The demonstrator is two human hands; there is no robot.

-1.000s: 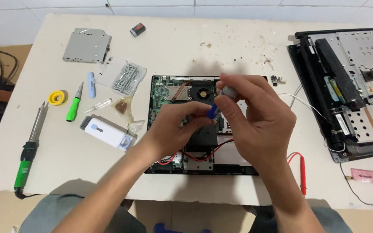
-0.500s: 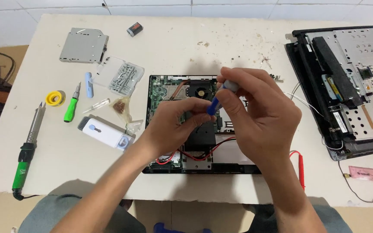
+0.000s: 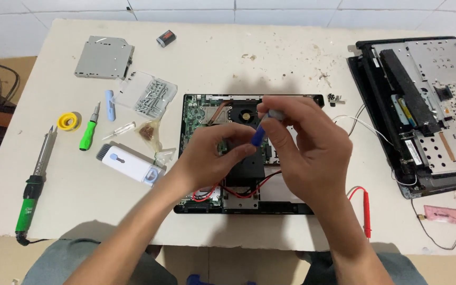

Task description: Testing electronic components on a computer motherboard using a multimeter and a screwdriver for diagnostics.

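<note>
Nearest the camera, the left hand [image 3: 207, 158] and right hand [image 3: 304, 150] meet above the open laptop base [image 3: 201, 113]. Both hands' fingers are pinched narrow on a small blue-handled screwdriver [image 3: 258, 134], held tilted over the black fan area. Red wires [image 3: 249, 190] lie below. Left of the base: a white case [image 3: 127, 162], a green screwdriver [image 3: 88, 132], a soldering iron [image 3: 35, 179]. Farther back: a screw box [image 3: 151, 95], a metal drive [image 3: 104, 57].

Your left hand [image 3: 212, 155] and right hand [image 3: 307, 153] are covering the middle of the open laptop base [image 3: 196, 113], the blue-handled tool's [image 3: 258, 135] tip is hiding between your fingers, the dismantled laptop chassis [image 3: 423, 105] is running off the right edge, the red probe's [image 3: 366, 214] lead is disappearing behind your right wrist.
</note>
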